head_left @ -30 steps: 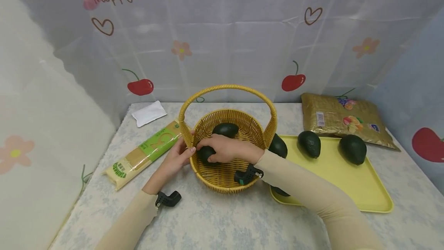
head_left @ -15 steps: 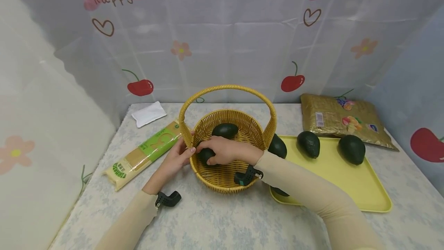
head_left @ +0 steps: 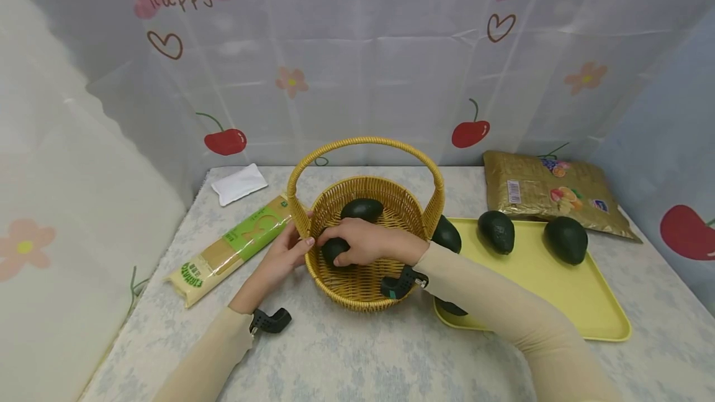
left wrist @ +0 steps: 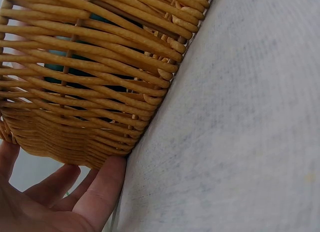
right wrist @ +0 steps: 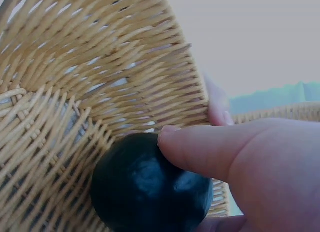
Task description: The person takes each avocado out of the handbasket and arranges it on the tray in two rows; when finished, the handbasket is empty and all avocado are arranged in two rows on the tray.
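Observation:
In the head view, a yellow wicker basket with a tall arched handle stands mid-table. My right hand reaches into it and grips a dark green avocado near the left wall. The right wrist view has the thumb pressed on this glossy avocado, the other fingers mostly hidden. Behind it lies another avocado inside the basket. My left hand holds the basket's left side by the handle base. In the left wrist view, fingers touch the woven outer wall.
A yellow tray at right carries several avocados, some partly covered by the right sleeve. A gold fruit-printed bag lies behind it. On the left are a noodle-like packet and a small white sachet.
The right hand and its avocado shift very slightly right inside the basket. The left hand and basket stay in place.

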`<state>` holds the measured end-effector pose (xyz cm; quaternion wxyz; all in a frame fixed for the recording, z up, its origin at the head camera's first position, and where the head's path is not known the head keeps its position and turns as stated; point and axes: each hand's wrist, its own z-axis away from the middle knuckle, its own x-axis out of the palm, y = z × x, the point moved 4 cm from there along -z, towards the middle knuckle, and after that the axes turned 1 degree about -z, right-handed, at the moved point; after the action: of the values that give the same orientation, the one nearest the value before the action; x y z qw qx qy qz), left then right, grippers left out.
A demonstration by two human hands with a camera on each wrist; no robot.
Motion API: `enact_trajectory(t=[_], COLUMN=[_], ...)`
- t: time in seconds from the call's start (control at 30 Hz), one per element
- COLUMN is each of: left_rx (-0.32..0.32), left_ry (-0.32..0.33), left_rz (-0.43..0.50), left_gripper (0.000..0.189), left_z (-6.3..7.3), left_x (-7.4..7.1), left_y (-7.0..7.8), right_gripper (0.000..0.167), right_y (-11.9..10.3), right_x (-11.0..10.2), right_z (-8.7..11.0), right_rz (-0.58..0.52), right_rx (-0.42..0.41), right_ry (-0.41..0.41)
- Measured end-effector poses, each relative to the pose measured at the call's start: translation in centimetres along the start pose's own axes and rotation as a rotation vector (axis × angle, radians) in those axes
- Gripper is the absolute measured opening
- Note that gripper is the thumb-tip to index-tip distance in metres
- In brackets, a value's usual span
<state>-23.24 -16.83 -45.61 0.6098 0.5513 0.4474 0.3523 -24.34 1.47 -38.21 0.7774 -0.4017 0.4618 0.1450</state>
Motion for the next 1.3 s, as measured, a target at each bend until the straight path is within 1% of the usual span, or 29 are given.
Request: enact_trajectory(t=[0.2, 0.4, 0.5, 0.67, 0.8, 1.0, 1.23, 1.3], left_rx=[0.014, 0.007, 0.01, 0.014, 0.019, 0.02, 0.006, 0.005], left_ry=[-0.011, -0.002, -0.003, -0.008, -0.01, -0.009, -0.002, -0.002], left_rz=[0.006, 0.017, 0.025, 0.055, 0.047, 0.017, 0.033, 0.034], left_gripper=[0.063, 0.064, 0.065, 0.065, 0.064, 0.064, 0.063, 0.063], left_z=[-0.1, 0.0, 0.0, -0.1, -0.2, -0.2, -0.3, -0.4], left_x=[0.0, -0.1, -0.1, 0.0, -0.1, -0.3, -0.3, -0.2], left_y=[0.0, 0.0, -0.1, -0.1, -0.1, -0.2, -0.3, -0.3], right_gripper=[0.049, 0.048, 0.046, 0.045, 0.046, 0.044, 0.043, 0.043], right_y=[0.0, 0.4, 0.9, 1.5, 2.2, 3.9, 6.1, 6.8], right_x=[-1.4, -2.5, -3.1, -4.1, -4.5, -4.6, -4.2, -4.0], right_z=[1.9, 4.5, 6.1, 9.4, 12.2, 16.1, 20.4, 21.6], right_rz=[-0.001, -0.001, -0.004, -0.074, -0.137, -0.201, -0.302, -0.325], right_rx=[-0.005, -0.024, -0.044, -0.076, -0.082, -0.056, -0.021, 0.001], right_ry=[-0.001, 0.012, 0.036, 0.088, 0.106, 0.14, 0.195, 0.211])
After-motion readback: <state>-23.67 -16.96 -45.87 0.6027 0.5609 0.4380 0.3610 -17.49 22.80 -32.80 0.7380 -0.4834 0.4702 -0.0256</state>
